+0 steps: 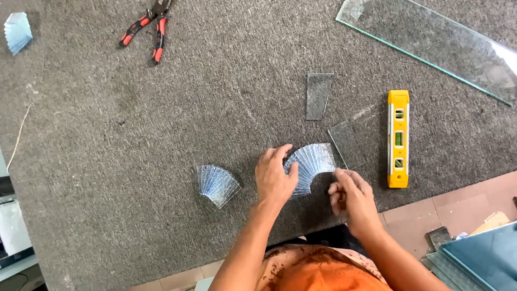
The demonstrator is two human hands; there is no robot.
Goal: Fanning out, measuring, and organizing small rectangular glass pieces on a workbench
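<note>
My left hand point(274, 177) rests on the left edge of a fanned stack of small textured glass pieces point(313, 163), fingers spread and pressing it onto the grey carpeted table point(161, 124). Just right of the fan is my right hand point(350, 196), its fingers curled; whether they hold anything is hidden. A second fanned stack of glass pieces point(217, 185) lies to the left of my left hand. Two single clear glass pieces lie beyond: a trapezoid point(318, 95) and a tilted one point(347, 144).
A yellow spirit level point(398, 138) lies to the right. A long clear glass strip point(431, 40) sits at the top right. Red-handled pliers point(148, 27) are at the top left, another glass stack point(18, 32) at the far left. Glass sheets point(479, 258) stand at the lower right.
</note>
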